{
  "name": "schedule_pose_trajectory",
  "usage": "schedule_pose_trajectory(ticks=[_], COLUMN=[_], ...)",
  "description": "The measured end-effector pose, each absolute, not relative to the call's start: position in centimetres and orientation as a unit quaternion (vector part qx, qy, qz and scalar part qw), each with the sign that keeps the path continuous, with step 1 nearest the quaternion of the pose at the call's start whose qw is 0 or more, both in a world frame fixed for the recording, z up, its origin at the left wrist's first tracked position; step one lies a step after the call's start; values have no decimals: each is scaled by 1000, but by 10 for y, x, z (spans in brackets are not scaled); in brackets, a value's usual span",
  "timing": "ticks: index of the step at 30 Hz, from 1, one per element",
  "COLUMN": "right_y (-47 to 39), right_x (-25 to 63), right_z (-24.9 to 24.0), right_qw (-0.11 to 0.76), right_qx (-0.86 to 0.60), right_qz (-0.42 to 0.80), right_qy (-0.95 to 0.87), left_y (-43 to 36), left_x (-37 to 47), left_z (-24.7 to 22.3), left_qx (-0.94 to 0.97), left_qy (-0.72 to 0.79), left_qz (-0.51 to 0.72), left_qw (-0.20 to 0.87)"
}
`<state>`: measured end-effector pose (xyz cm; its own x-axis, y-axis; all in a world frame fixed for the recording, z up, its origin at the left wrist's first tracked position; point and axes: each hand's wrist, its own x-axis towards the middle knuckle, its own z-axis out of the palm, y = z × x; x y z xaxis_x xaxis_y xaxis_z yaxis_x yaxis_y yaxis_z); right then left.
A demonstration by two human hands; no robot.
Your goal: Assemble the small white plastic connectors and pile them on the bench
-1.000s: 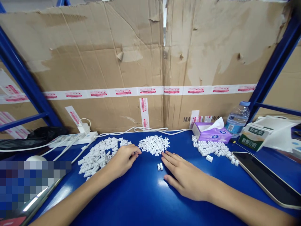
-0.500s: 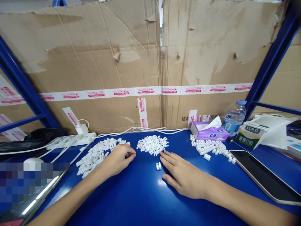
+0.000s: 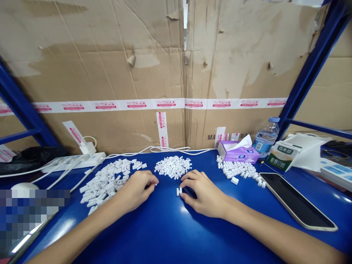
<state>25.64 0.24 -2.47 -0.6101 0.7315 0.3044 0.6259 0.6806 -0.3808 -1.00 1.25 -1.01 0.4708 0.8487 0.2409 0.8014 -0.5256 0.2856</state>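
My left hand (image 3: pixel 139 189) is closed in a pinch beside the left pile of flat white plastic pieces (image 3: pixel 106 183). A tiny white bit shows at its fingertips; its shape is mostly hidden. My right hand (image 3: pixel 202 192) is curved over the table with thumb and fingers apart. Its thumb is at the edge of a small white plastic connector block (image 3: pixel 178 191), and whether it touches is hard to tell. Beyond both hands lies a heap of tiny white plastic parts (image 3: pixel 173 167). To the right is a group of white connector blocks (image 3: pixel 239 170).
A purple tissue pack (image 3: pixel 239 152), a water bottle (image 3: pixel 266 137) and a green-and-white carton (image 3: pixel 284 154) stand at the back right. Nearer lies a phone (image 3: pixel 298 201). On the left are a power strip (image 3: pixel 74 161) and white cables. Cardboard (image 3: pixel 132 80) walls the back.
My right hand has drawn its flat fingers into a curve and brought its thumb to the connector block. My left hand stays pinched near the left pile. The view has shifted slightly.
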Motion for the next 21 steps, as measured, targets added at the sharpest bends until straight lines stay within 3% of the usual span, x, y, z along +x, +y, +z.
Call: schedule_pose_trajectory(ticks=[11, 21], right_y=[3, 4], right_x=[252, 251], right_z=[-37, -42], right_qw=[286, 300], right_qx=[-359, -353], right_qz=[154, 173], right_qy=[-875, -869], left_y=[-11, -14], left_x=[22, 20], left_z=[-4, -9], left_qx=[847, 885], left_qy=[473, 403], left_qz=[185, 177], left_qw=[158, 151])
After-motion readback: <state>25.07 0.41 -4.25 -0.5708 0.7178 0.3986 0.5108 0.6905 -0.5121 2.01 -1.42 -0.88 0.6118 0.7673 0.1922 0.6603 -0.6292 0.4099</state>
